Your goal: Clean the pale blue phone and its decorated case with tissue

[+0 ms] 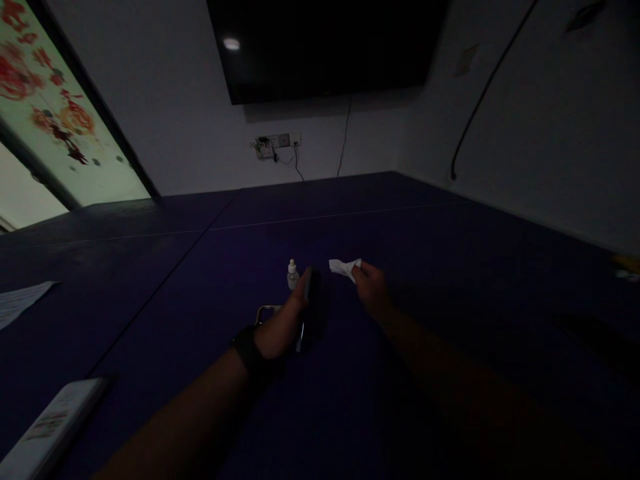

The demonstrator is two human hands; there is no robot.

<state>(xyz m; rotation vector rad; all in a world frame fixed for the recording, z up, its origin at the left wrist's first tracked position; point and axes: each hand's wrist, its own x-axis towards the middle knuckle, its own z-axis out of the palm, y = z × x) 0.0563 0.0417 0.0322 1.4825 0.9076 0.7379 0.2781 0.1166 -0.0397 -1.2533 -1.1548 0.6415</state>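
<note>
My left hand point(285, 327), with a dark band on its wrist, is closed around a dark, slim phone point(309, 285) tipped up on its edge. The phone's screen side is in shadow, so its details cannot be made out. To the right, the fingers of my right hand point(371, 288) pinch a crumpled white tissue point(343, 267), which is apart from the phone. A small clear dropper bottle point(293, 276) with a white top stands upright just beyond my left hand. Partly hidden behind that hand lies a phone case point(264, 311) with a light rim.
The dim blue table point(320, 233) runs to the wall. At the left lie a white box point(47, 427) and a paper sheet point(23, 301). A dark flat object point(600, 337) is faint at the right. Sockets with cables point(277, 141) sit below a wall-mounted screen point(330, 47).
</note>
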